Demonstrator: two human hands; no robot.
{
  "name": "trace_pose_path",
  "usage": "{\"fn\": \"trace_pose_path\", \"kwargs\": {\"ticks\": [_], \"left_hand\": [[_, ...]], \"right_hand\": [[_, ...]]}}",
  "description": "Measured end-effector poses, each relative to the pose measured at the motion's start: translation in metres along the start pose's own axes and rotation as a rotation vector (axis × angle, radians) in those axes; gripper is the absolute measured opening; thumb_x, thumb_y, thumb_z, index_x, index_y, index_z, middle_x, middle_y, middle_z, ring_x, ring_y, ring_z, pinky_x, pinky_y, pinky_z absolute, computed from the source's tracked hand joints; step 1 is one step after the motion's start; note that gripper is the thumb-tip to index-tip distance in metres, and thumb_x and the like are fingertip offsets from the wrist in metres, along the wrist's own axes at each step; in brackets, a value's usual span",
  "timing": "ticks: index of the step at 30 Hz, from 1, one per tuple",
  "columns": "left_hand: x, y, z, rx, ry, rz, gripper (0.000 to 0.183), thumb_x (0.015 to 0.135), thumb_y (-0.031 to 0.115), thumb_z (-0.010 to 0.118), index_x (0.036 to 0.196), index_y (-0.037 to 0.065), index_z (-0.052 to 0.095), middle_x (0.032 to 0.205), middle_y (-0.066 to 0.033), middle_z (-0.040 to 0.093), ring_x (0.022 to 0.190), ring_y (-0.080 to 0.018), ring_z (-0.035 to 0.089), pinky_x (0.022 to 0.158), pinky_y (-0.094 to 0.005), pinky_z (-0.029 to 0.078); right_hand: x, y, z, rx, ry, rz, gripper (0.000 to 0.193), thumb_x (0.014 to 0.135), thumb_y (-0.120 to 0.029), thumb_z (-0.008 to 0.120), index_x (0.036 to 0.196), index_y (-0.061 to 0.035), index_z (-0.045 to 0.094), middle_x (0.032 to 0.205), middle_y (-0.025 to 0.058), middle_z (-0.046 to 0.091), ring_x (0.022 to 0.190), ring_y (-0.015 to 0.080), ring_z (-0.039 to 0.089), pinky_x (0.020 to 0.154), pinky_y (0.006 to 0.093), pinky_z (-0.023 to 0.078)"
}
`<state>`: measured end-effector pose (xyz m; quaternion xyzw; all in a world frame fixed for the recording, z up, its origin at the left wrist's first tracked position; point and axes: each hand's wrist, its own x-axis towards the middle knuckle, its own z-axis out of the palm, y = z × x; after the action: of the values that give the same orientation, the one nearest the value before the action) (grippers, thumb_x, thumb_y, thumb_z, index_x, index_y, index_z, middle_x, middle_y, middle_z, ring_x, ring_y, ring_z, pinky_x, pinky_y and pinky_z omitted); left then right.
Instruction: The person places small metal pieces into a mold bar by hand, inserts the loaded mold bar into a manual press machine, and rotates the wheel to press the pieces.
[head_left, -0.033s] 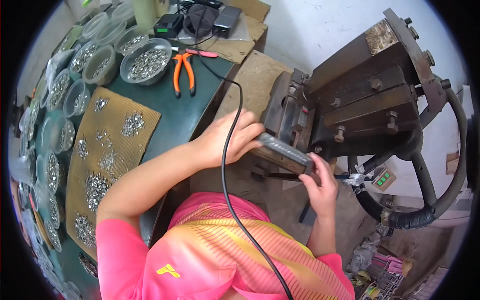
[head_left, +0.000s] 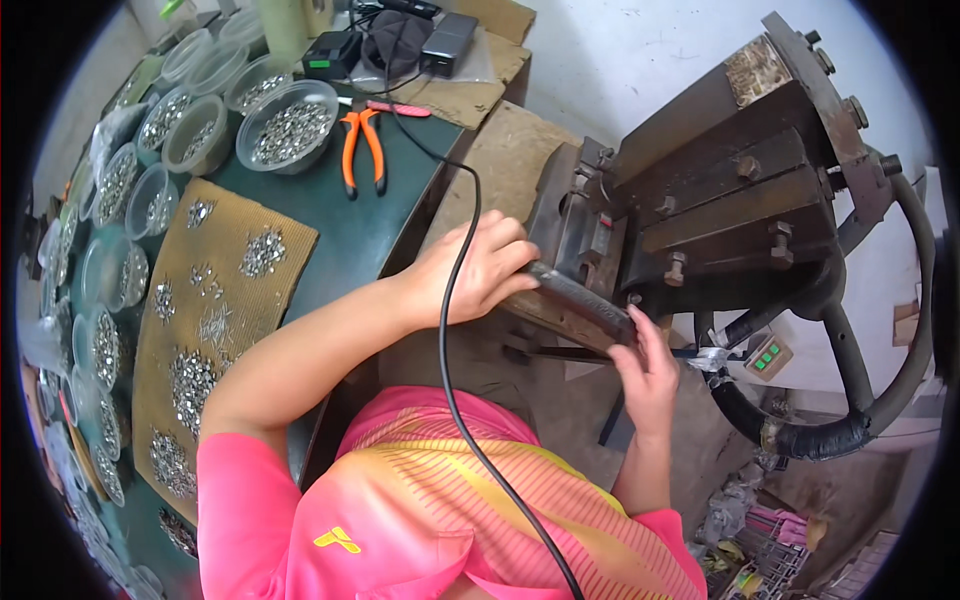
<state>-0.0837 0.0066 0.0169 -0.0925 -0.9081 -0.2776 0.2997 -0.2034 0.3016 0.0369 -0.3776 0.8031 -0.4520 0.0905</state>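
Between my hands is a dark, long metal bar (head_left: 587,304), held in front of the iron press at its bed. My left hand (head_left: 487,268) is closed round the bar's left end, fingers curled over it. At the other end, my right hand (head_left: 648,368) pinches the bar between thumb and fingers. The bar's upper face looks dark, and any small parts on it cannot be made out. Just beyond it lies the press bed (head_left: 578,232), with steel blocks and bolts.
The press (head_left: 730,190) fills the right, with a large handwheel (head_left: 848,440). On the green table (head_left: 410,185) lie orange-handled pliers (head_left: 362,150), a ribbed brown mat (head_left: 285,225) with piles of small metal parts, and tubs (head_left: 325,92) of such parts. A black cable (head_left: 447,370) hangs across my view.
The bar has tipped so its lighter, ridged row no longer shows clearly. Both hands have shifted slightly to the right with it, keeping hold.
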Motion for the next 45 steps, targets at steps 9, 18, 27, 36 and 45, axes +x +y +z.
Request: {"fn": "trace_pose_path", "kwargs": {"ticks": [9, 18, 27, 36, 45], "left_hand": [[0.012, -0.008, 0.02, -0.127, 0.016, -0.023, 0.02, 0.092, 0.014, 0.073, 0.104, 0.002, 0.062, 0.089, -0.0143, 0.054, 0.08, -0.0354, 0.053, 0.072, -0.0453, 0.045], [0.028, -0.016, 0.014, -0.087, 0.034, 0.072, 0.027, 0.088, 0.01, 0.074, 0.11, 0.002, 0.061, 0.103, -0.015, 0.059, 0.09, -0.0371, 0.056, 0.081, -0.0451, 0.047], [0.028, -0.019, 0.018, -0.048, 0.16, 0.079, 0.041, 0.086, 0.013, 0.078, 0.123, 0.004, 0.065, 0.122, -0.0179, 0.059, 0.113, -0.039, 0.058, 0.097, -0.0472, 0.048], [-0.005, 0.053, 0.018, -0.391, -0.05, -0.181, 0.041, 0.082, 0.029, 0.084, 0.098, 0.004, 0.056, 0.082, -0.0152, 0.063, 0.079, -0.0384, 0.066, 0.069, -0.0464, 0.053], [-0.013, 0.043, 0.02, -0.292, 0.056, -0.121, 0.029, 0.082, 0.01, 0.081, 0.099, 0.003, 0.059, 0.087, -0.0142, 0.06, 0.082, -0.0359, 0.062, 0.074, -0.0436, 0.05]], "right_hand": [[-0.006, 0.031, 0.009, 0.569, 0.017, 0.148, 0.043, 0.099, -0.004, 0.066, 0.139, 0.0077, 0.056, 0.128, 0.0133, 0.066, 0.113, 0.021, 0.066, 0.096, 0.0386, 0.059], [-0.005, 0.023, 0.014, 0.411, 0.159, 0.023, 0.053, 0.09, 0.004, 0.076, 0.139, 0.0042, 0.058, 0.132, 0.0113, 0.065, 0.117, 0.0179, 0.064, 0.096, 0.0294, 0.053], [0.002, 0.015, 0.03, -0.22, 0.222, -0.28, 0.067, 0.079, -0.016, 0.09, 0.136, 0.0013, 0.058, 0.112, 0.0171, 0.069, 0.097, 0.0299, 0.07, 0.085, 0.0375, 0.057], [0.027, -0.014, 0.078, -0.35, 0.18, -0.355, 0.107, 0.073, -0.054, 0.089, 0.151, 0.0037, 0.044, 0.084, 0.0076, 0.064, 0.069, 0.0262, 0.066, 0.063, 0.0379, 0.055], [-0.027, 0.029, 0.023, 0.673, 0.063, 0.282, 0.093, 0.092, -0.006, 0.074, 0.165, -0.0094, 0.016, 0.13, 0.0171, 0.061, 0.106, 0.0244, 0.067, 0.09, 0.0361, 0.058]]}}
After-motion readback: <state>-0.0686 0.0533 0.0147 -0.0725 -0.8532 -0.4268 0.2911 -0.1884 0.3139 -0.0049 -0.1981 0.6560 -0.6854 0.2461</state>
